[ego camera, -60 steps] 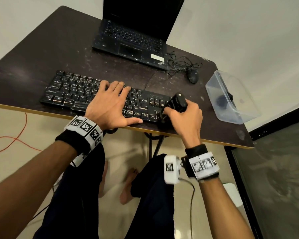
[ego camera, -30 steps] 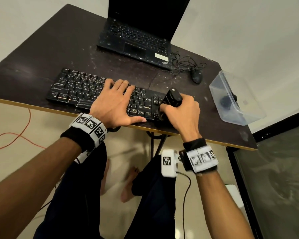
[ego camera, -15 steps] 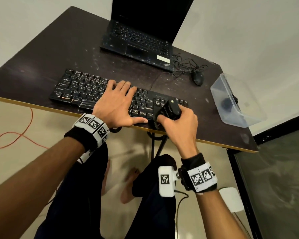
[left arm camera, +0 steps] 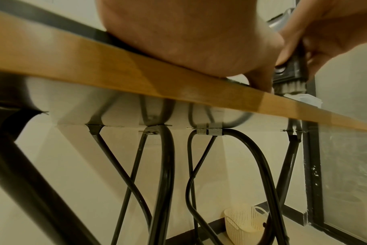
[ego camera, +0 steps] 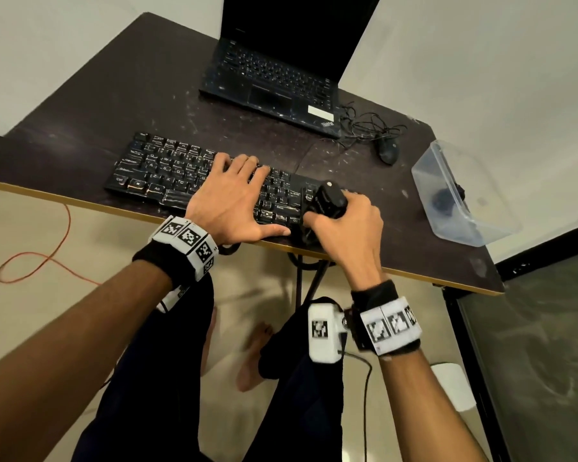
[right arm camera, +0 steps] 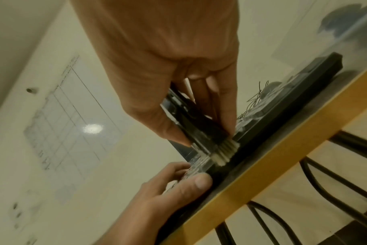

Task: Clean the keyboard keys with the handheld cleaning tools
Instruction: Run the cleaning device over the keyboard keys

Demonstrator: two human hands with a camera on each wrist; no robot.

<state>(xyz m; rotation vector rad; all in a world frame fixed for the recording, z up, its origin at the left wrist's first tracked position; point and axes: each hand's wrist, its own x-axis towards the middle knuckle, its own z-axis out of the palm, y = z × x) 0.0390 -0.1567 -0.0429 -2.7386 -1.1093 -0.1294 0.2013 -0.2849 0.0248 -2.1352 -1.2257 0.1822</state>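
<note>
Head view: left hand (ego camera: 229,198) flat on the middle of the black keyboard (ego camera: 167,171), fingers straight and spread over the keys, thumb stretched out along the front edge near the brush. Right hand (ego camera: 351,228) curled round a black cleaning brush (ego camera: 327,203), gripping it upright at the right end of the keyboard, close to the front edge of the dark counter (ego camera: 114,95). Keyboard lying near that front edge, its cable running back toward an open black laptop (ego camera: 274,81) at the rear. Black mouse (ego camera: 388,150) with tangled cord just right of the laptop. Clear plastic container (ego camera: 461,198) at the right side of the counter, well apart from the keyboard, with a dark object inside, too blurred to name.

Right wrist view: thumb and fingers (right arm camera: 218,92) pinching the brush body (right arm camera: 191,122), pale bristles (right arm camera: 222,152) pressed down onto the keyboard edge (right arm camera: 283,106); left thumb (right arm camera: 191,182) lying just beside the bristles.

Left wrist view: brush bristles (left arm camera: 291,86) down at the counter's wooden edge (left arm camera: 136,71), right hand (left arm camera: 335,33) wrapped round the handle above; cream basket (left arm camera: 243,225) on the floor beneath.
</note>
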